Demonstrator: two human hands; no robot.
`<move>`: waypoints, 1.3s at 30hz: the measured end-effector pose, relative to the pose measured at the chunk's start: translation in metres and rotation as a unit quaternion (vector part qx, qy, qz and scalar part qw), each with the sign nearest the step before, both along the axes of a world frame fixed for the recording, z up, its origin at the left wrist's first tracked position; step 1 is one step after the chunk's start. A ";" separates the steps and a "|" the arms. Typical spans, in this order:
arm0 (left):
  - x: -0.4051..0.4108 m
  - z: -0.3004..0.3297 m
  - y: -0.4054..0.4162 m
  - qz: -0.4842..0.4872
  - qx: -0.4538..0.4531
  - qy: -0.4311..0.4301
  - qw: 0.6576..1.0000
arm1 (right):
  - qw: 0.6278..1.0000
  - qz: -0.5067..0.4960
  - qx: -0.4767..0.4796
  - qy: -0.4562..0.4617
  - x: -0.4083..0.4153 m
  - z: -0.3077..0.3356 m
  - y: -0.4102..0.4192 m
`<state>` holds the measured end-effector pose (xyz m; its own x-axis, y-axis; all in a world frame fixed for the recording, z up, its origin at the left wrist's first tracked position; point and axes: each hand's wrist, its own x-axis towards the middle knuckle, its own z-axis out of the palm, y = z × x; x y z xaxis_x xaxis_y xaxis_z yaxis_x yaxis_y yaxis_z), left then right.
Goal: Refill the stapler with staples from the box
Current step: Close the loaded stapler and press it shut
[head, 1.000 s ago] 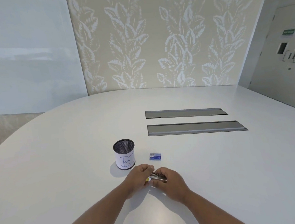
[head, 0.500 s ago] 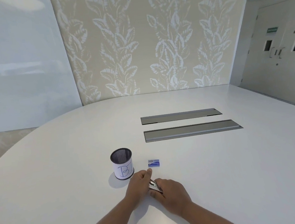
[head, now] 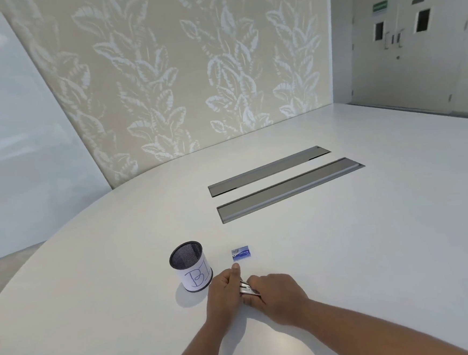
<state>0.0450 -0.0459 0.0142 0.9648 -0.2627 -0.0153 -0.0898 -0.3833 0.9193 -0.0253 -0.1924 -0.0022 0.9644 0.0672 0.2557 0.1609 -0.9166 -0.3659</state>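
Hands: left hand (head: 225,287) and right hand (head: 278,294) are gripping the stapler (head: 248,288) together.
Box (head: 241,254): lying just beyond the hands.
Cup (head: 191,266): standing left on the surface (head: 359,251).

Bright, even light fills the room. A soft glare patch sits on the tabletop (head: 277,350) near its front edge. Wide-angle bending tilts the walls
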 end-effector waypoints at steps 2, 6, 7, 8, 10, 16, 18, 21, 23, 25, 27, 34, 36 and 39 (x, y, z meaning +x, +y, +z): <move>0.001 -0.001 -0.002 0.014 0.016 -0.006 1.000 | 1.000 0.002 0.001 -0.001 0.000 -0.001 0.000; 0.000 0.001 -0.005 0.035 0.026 0.000 0.999 | 1.000 0.003 0.004 0.005 0.001 0.000 -0.001; 0.000 0.001 -0.005 0.040 0.028 0.000 0.999 | 1.000 0.003 0.005 0.006 0.001 0.000 -0.001; 0.000 0.001 -0.005 0.043 0.030 0.000 0.999 | 1.000 0.002 0.005 0.007 0.001 0.000 -0.001; 0.001 0.000 -0.006 0.046 0.035 0.000 0.998 | 1.000 0.003 0.005 0.009 0.002 -0.001 -0.001; 0.004 -0.002 -0.005 0.041 0.047 -0.012 0.998 | 1.000 0.000 0.001 0.012 0.003 -0.002 -0.002; 0.004 -0.003 -0.005 0.039 0.046 -0.011 0.998 | 1.000 -0.002 0.001 0.013 0.003 -0.003 -0.002; 0.005 -0.003 -0.005 0.037 0.046 -0.012 0.998 | 1.000 -0.002 0.000 0.012 0.003 -0.003 -0.002; 0.004 -0.003 -0.005 0.035 0.045 -0.013 0.998 | 1.000 -0.002 0.000 0.012 0.002 -0.002 -0.001; 0.004 -0.003 -0.005 0.037 0.054 -0.018 0.998 | 1.000 -0.003 0.002 0.014 0.001 0.000 -0.001; 0.004 -0.002 -0.005 0.039 0.063 -0.025 0.997 | 1.000 -0.002 0.003 0.019 0.000 0.002 -0.001; 0.004 -0.002 -0.005 0.039 0.073 -0.038 0.996 | 1.000 -0.005 0.005 0.028 0.000 0.002 -0.001; 0.003 -0.002 -0.005 0.038 0.074 -0.043 0.996 | 1.000 -0.003 0.005 0.028 0.000 0.002 -0.001; 0.003 -0.002 -0.006 0.042 0.078 -0.047 0.995 | 0.999 -0.001 0.002 0.032 0.000 0.003 -0.001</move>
